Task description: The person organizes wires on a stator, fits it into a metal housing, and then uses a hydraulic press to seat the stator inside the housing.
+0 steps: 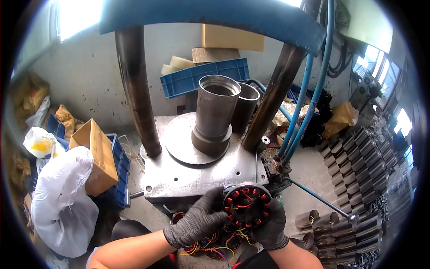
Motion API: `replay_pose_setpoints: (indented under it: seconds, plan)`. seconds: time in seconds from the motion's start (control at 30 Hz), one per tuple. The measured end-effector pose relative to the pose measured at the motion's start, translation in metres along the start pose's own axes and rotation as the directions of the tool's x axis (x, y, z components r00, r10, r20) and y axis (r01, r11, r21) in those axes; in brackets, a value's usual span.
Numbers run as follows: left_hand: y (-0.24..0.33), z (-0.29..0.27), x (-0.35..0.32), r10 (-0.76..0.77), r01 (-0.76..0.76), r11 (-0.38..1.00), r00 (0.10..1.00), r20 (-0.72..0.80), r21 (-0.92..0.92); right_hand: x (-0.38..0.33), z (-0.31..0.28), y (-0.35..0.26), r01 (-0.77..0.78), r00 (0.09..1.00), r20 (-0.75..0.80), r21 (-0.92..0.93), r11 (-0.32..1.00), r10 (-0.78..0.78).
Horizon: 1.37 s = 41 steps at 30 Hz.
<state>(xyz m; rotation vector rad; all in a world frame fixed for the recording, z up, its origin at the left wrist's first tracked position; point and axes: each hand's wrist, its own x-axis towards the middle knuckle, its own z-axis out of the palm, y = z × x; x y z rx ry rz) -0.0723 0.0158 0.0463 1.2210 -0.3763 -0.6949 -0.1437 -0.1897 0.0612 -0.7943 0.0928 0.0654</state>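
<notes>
A round motor stator (246,207) with red copper coils around its ring is held up in front of the press bed, its open face toward me. My right hand (271,226), in a black glove, grips its right rim. At its left rim is my left hand (197,219), also gloved in black, with thumb and fingers curled against the edge; some fingertips are hidden. Below my hands lie more stators (233,242) with red, yellow and blue wires. On the press bed (197,181) a metal cylinder (217,110) stands upright in a collar on a round plate (177,139).
Two dark press columns (136,89) rise beside the bed under a blue crossbeam (215,13). A second cylinder (245,107) stands behind the first. Blue hoses (309,98) and a lever (318,197) are at right, beside stacked metal tubes (358,157). A cardboard box (96,157) stands left.
</notes>
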Motion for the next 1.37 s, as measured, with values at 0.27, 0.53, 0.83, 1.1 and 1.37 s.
replay_pose_setpoints:
  seconds: [0.27, 0.53, 0.83, 1.1, 1.37]
  plan:
    - [-0.007, 0.013, 0.006, 0.088, -0.097, 0.993, 0.988, 0.130, 0.066, 0.003, -0.008, 0.002, -0.031, 0.999, -0.040, 0.000, 1.000, 0.031]
    - [0.005, 0.008, 0.007, 0.093, -0.096, 0.993, 0.995, 0.046, 0.071, 0.010, -0.036, 0.002, -0.010, 0.999, 0.029, -0.307, 0.952, 0.020]
    - [-0.006, -0.005, 0.014, -0.011, 0.042, 0.967, 0.993, 0.121, -0.250, 0.017, -0.062, 0.022, 0.005, 0.995, -0.086, -0.389, 0.921, -0.042]
    - [0.001, -0.007, 0.002, 0.008, 0.005, 0.985, 0.997, 0.074, -0.174, 0.012, -0.029, 0.018, 0.070, 0.993, -0.058, -0.391, 0.918, -0.100]
    - [0.004, -0.010, 0.000, 0.001, 0.002, 0.998, 0.999, 0.054, -0.064, 0.007, -0.033, 0.019, 0.053, 0.975, -0.171, -0.439, 0.897, -0.142]
